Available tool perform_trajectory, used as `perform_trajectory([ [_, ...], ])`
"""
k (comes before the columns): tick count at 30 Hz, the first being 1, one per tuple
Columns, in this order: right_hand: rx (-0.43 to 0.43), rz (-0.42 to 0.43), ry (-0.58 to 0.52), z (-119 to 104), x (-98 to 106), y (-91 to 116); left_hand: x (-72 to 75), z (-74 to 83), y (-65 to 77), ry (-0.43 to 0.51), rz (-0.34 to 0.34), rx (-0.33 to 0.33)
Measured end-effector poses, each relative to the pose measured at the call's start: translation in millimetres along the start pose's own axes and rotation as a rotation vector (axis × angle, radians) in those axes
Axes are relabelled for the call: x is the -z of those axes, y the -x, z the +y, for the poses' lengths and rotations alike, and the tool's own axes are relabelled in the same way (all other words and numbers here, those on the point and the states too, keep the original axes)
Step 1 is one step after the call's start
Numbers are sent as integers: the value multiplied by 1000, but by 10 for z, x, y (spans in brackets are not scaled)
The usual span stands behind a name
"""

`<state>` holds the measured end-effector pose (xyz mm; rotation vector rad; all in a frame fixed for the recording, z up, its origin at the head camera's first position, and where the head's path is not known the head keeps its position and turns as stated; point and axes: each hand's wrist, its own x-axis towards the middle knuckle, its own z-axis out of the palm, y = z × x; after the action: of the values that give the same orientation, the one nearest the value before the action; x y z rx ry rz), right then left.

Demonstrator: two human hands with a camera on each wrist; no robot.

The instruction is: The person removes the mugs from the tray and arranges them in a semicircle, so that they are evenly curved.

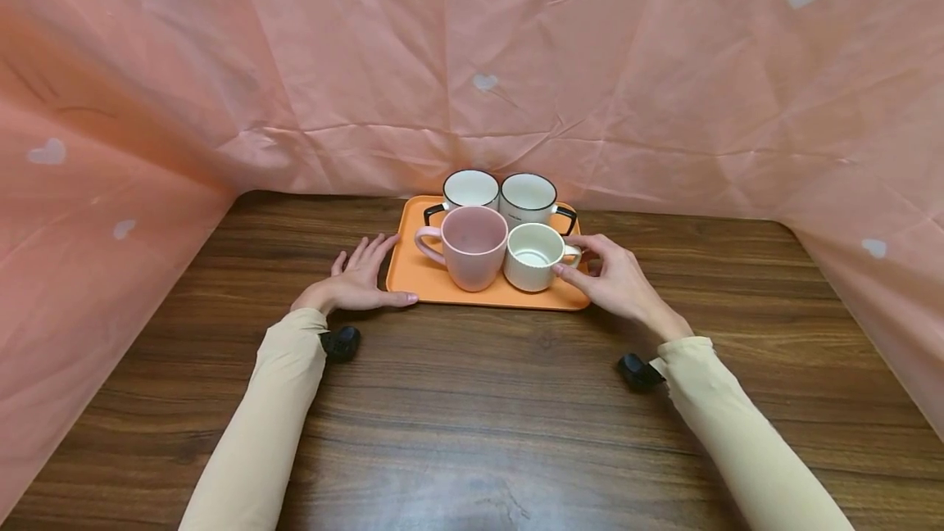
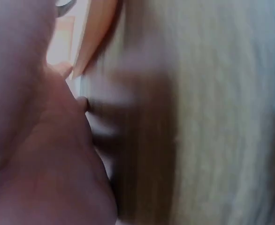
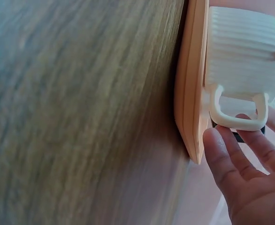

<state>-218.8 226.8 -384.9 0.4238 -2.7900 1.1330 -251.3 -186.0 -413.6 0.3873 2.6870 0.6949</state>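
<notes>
A small cream mug (image 1: 533,259) with a ribbed side stands at the front right of an orange tray (image 1: 420,289). My right hand (image 1: 615,273) is at its handle (image 3: 240,124), thumb against the mug's side and fingers around the handle. Left of it, touching or nearly so, stands a larger pink mug (image 1: 474,256), handle to the left. Behind are two white mugs (image 1: 470,187) with black rims and black handles, one handle pointing each way. My left hand (image 1: 356,281) lies spread by the tray's left front corner, thumb tip at the edge.
The tray sits toward the back of a dark wood table (image 1: 472,400). Pink cloth (image 1: 369,64) with white hearts hangs behind and along both sides. Black wrist cameras (image 1: 342,344) are worn at both sleeve cuffs.
</notes>
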Motion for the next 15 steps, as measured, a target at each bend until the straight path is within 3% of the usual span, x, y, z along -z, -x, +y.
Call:
perform_trajectory([
  [9,-29,-7,-2,-1,-29,6,47,92,46,53,71,-18],
  [15,-50,-44,-107,18,-29,8,45,102,44,97,64,-14],
])
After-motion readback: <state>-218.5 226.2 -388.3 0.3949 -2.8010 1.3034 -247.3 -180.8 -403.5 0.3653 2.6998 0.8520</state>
